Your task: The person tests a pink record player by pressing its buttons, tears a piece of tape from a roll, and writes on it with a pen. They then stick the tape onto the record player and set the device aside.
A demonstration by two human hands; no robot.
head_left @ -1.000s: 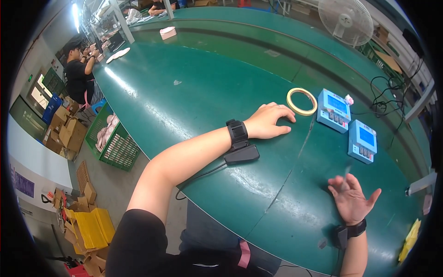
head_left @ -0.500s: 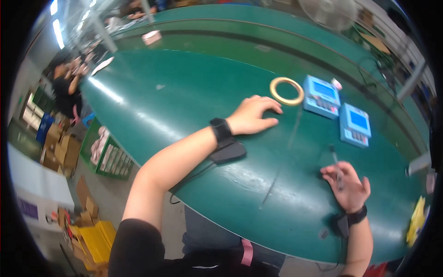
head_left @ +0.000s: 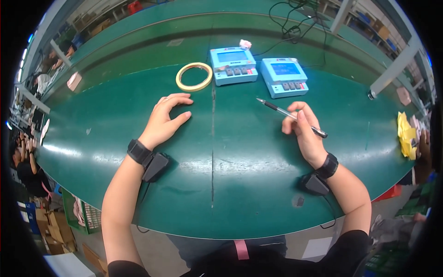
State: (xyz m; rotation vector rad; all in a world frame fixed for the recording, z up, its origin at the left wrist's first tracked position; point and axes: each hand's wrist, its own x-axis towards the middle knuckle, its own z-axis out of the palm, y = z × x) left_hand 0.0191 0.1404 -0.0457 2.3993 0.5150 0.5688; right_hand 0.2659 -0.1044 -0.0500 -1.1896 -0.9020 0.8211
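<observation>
My left hand [head_left: 165, 117] rests on the green tabletop [head_left: 240, 184], fingers apart and holding nothing. Just beyond its fingertips lies a roll of yellowish tape [head_left: 179, 82]. My right hand [head_left: 305, 134] is closed on a pen [head_left: 287, 112] with a clear barrel and black grip. The pen slants, its tip toward the far left. Past the pen tip stand two light blue box-shaped devices with screens and dark buttons: a left device [head_left: 234, 75] and a right device [head_left: 287, 87]. A small white and pink figure [head_left: 245, 45] is at the left device's back corner.
Black cables [head_left: 295, 31] lie behind the devices. Yellow crumpled material [head_left: 406, 136] sits at the table's right edge. A pale pink box [head_left: 74, 81] stands at the far left. Beside the table on the left is a green crate [head_left: 76, 212]. A grey post [head_left: 392, 74] rises at the right.
The view has swung to the right and levelled, so the devices and tape appear further left. The pen stays in my right hand, its tip now pointing to the far left. My left hand remains open.
</observation>
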